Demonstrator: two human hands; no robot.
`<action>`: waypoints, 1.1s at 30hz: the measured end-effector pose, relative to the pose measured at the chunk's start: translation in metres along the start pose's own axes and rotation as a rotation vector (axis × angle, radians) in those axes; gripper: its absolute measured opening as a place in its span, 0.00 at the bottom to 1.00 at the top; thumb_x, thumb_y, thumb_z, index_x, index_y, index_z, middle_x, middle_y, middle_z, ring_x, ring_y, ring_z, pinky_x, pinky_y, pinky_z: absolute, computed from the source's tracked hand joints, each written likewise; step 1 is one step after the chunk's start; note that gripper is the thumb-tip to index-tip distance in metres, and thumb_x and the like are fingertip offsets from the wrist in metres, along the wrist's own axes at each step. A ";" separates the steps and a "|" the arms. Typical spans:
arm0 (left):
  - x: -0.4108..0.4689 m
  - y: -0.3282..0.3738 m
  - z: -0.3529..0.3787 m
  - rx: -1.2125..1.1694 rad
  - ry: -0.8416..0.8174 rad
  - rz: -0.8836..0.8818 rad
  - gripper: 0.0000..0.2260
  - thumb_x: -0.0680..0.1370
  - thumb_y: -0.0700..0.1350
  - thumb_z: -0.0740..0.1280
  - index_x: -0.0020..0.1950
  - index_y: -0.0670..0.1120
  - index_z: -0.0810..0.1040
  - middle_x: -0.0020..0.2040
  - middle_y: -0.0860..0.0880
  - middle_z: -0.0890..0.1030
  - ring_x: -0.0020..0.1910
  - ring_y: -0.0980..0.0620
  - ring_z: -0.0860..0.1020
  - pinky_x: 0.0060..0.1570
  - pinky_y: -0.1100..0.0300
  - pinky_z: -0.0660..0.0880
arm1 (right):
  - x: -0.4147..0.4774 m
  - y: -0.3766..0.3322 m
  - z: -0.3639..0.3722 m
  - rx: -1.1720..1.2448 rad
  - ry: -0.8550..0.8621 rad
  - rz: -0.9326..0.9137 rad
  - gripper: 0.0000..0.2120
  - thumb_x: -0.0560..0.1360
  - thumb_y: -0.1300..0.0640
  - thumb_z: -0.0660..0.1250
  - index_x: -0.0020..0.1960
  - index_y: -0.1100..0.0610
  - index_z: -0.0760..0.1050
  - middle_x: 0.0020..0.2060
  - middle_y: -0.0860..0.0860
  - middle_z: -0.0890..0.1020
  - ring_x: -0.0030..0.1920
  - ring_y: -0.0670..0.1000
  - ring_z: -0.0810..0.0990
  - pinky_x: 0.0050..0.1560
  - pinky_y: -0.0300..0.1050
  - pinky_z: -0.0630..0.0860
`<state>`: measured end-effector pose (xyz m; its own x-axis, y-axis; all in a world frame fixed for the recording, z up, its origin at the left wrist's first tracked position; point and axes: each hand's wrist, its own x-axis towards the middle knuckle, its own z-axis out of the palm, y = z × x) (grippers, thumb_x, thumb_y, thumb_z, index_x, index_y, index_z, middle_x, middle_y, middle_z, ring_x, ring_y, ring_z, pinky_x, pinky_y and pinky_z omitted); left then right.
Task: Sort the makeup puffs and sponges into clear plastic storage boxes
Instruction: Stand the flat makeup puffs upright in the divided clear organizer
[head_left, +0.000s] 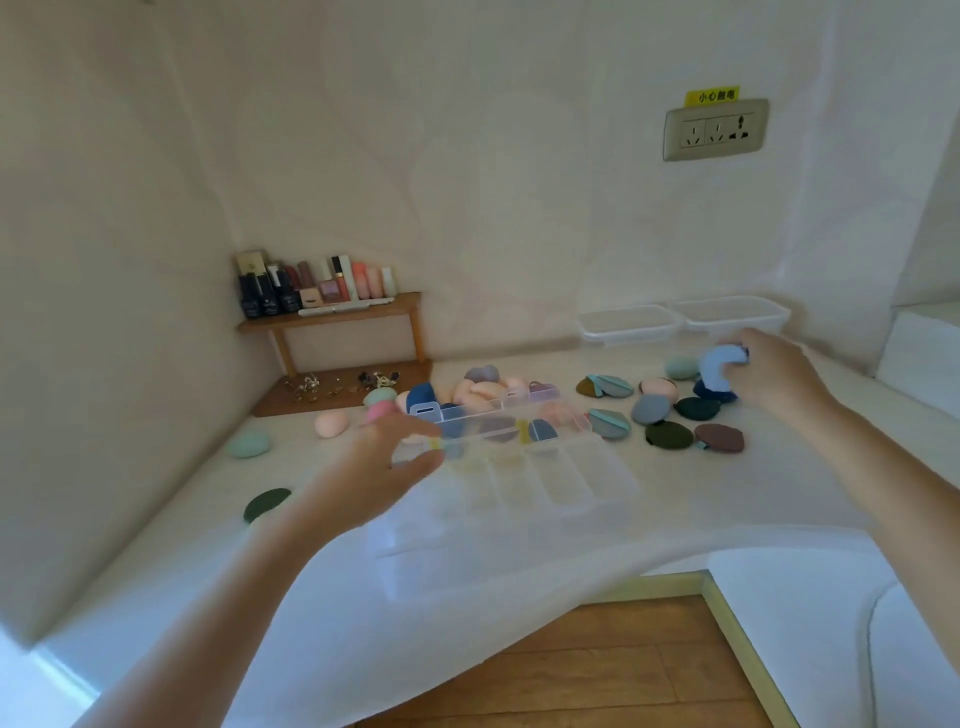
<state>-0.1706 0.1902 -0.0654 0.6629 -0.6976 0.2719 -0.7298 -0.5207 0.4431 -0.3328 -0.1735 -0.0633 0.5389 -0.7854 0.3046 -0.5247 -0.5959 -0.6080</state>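
A clear plastic storage box (566, 480) with several dividers lies open at the table's middle, its lid (498, 408) raised behind it. My left hand (384, 467) hovers with fingers spread at the box's left end, holding nothing. My right hand (769, 371) grips a light blue puff (717, 369), bent, at the right. Flat puffs in grey, teal, brown and dark green (670, 434) lie right of the box. Pink and blue sponges (478, 392) pile up behind the lid.
Two clear tubs (628, 322) stand against the back wall. A wooden shelf (332, 314) with cosmetics fills the back-left corner. A mint sponge (249, 444), a peach sponge (331, 423) and a dark green puff (266, 503) lie at left. The white cloth hangs over the front edge.
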 end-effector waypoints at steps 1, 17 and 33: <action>-0.007 -0.009 -0.005 -0.036 0.024 -0.022 0.18 0.73 0.59 0.66 0.63 0.59 0.73 0.58 0.56 0.75 0.49 0.52 0.79 0.44 0.62 0.77 | -0.005 -0.013 -0.004 0.051 -0.025 -0.063 0.18 0.75 0.65 0.61 0.63 0.55 0.73 0.55 0.57 0.78 0.48 0.56 0.74 0.44 0.45 0.70; -0.049 -0.064 0.011 -0.467 -0.312 0.008 0.53 0.60 0.63 0.77 0.77 0.58 0.50 0.70 0.57 0.68 0.71 0.59 0.65 0.71 0.62 0.62 | -0.169 -0.215 0.087 0.089 -0.458 -0.623 0.07 0.72 0.59 0.68 0.50 0.56 0.78 0.34 0.45 0.75 0.40 0.46 0.73 0.34 0.38 0.65; -0.059 -0.072 0.038 -0.466 -0.197 0.026 0.54 0.64 0.64 0.74 0.77 0.58 0.40 0.76 0.54 0.59 0.70 0.59 0.67 0.71 0.55 0.65 | -0.183 -0.239 0.099 -0.290 -0.872 -0.462 0.10 0.78 0.63 0.58 0.56 0.62 0.74 0.32 0.52 0.71 0.28 0.47 0.69 0.26 0.37 0.67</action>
<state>-0.1636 0.2501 -0.1460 0.5686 -0.8103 0.1418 -0.5635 -0.2581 0.7847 -0.2407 0.1289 -0.0462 0.9590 -0.1429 -0.2446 -0.2211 -0.9174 -0.3309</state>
